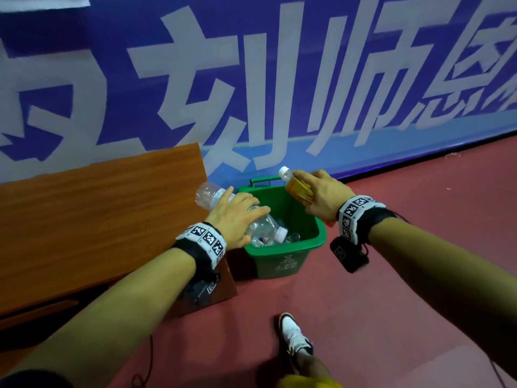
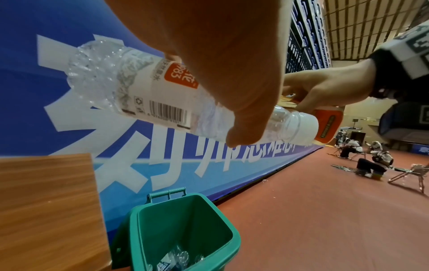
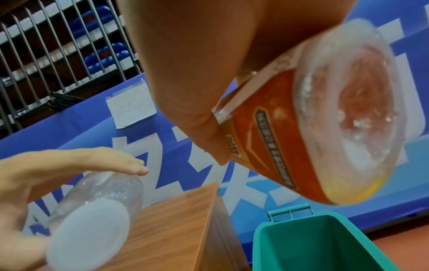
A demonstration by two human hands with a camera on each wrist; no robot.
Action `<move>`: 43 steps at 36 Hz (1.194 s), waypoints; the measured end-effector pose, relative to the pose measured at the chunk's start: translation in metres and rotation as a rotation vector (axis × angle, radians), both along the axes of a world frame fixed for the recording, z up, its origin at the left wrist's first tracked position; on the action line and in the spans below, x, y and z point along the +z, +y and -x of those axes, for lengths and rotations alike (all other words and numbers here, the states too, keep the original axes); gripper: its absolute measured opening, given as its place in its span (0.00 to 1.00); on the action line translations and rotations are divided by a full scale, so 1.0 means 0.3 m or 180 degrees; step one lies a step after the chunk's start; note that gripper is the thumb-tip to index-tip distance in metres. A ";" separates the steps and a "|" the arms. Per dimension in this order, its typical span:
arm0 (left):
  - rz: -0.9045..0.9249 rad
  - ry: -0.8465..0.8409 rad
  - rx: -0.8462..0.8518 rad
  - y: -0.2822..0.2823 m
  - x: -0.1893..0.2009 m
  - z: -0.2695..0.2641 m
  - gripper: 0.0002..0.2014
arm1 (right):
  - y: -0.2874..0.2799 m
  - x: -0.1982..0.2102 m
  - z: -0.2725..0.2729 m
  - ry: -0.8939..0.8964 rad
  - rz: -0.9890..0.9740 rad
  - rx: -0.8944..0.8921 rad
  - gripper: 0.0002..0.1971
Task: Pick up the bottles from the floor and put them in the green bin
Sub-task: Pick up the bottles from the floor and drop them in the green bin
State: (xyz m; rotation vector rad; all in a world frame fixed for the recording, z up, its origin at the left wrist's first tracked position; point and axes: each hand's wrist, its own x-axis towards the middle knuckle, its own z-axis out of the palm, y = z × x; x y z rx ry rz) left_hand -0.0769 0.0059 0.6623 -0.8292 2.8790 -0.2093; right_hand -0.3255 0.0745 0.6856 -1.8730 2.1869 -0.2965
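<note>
My left hand (image 1: 246, 212) grips a clear crumpled water bottle (image 1: 208, 193) by its middle, thumb across it in the left wrist view (image 2: 243, 119). The bottle (image 2: 139, 88) is tilted, its white cap (image 1: 281, 233) pointing down over the open green bin (image 1: 279, 261). My right hand (image 1: 313, 194) holds an orange-labelled bottle (image 1: 296, 189) with a white cap above the bin's far right corner; its base faces the right wrist camera (image 3: 336, 119). The bin (image 2: 185, 229) holds several clear bottles (image 1: 293, 237).
A brown wooden bench (image 1: 98, 219) stands directly left of the bin. A blue banner wall (image 1: 279, 79) runs behind both. My white shoe (image 1: 293, 334) is on the red floor (image 1: 391, 289). Seated people (image 2: 373, 161) and folding chairs are far off to the right.
</note>
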 end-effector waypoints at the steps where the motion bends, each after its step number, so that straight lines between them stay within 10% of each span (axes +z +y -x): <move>1: 0.0009 -0.0033 -0.0003 -0.044 -0.005 0.037 0.40 | -0.053 -0.002 0.026 0.0020 -0.0005 0.0025 0.40; 12: -0.0238 -0.0068 0.0323 -0.465 -0.033 0.353 0.53 | -0.605 -0.023 0.266 0.0258 -0.0228 0.0493 0.41; 22: -0.0678 0.0075 0.1605 -0.544 -0.190 0.127 0.46 | -0.851 -0.146 0.178 0.0243 -0.0714 0.1211 0.31; 32: -0.0928 0.0345 0.2699 -0.233 -0.240 -0.273 0.42 | -0.722 -0.222 -0.280 0.0208 -0.0850 0.2306 0.32; 43: -0.0890 0.0353 0.3803 0.568 -0.267 -0.817 0.40 | -0.138 -0.273 -0.995 0.0247 -0.0816 0.3610 0.33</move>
